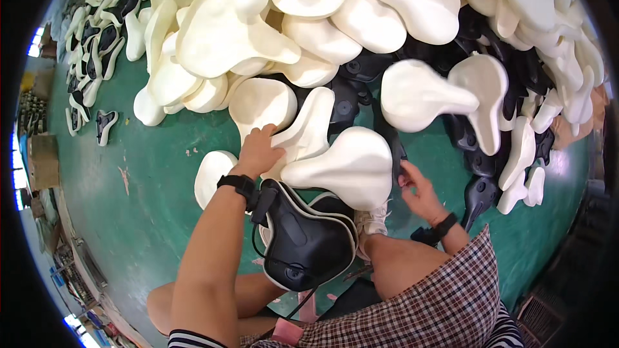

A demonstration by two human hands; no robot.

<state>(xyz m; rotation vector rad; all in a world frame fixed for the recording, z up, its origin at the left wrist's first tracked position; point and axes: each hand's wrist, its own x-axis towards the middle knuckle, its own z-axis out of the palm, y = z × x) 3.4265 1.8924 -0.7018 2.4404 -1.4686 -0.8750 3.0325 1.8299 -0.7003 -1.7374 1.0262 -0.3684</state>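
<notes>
My left hand [258, 153] is closed on the edge of a cream foam bicycle saddle pad [306, 129], its fingers also against the pad [261, 103] just behind. My right hand [420, 192] pinches the lower end of a dark saddle base [387, 135], which is partly hidden by other saddles. Between the hands another cream pad [351, 171] lies with its narrow nose pointing left. Close to my body, a stack of saddles rests underside up, its top one showing a black base [303, 241] with a cream rim.
A large heap of cream saddle pads [225, 32] fills the far side. Black saddle bases [480, 200] lie among pads at the right. More saddles [103, 51] are piled at the far left on the green floor [148, 187]. My shoe [373, 219] is beside the near stack.
</notes>
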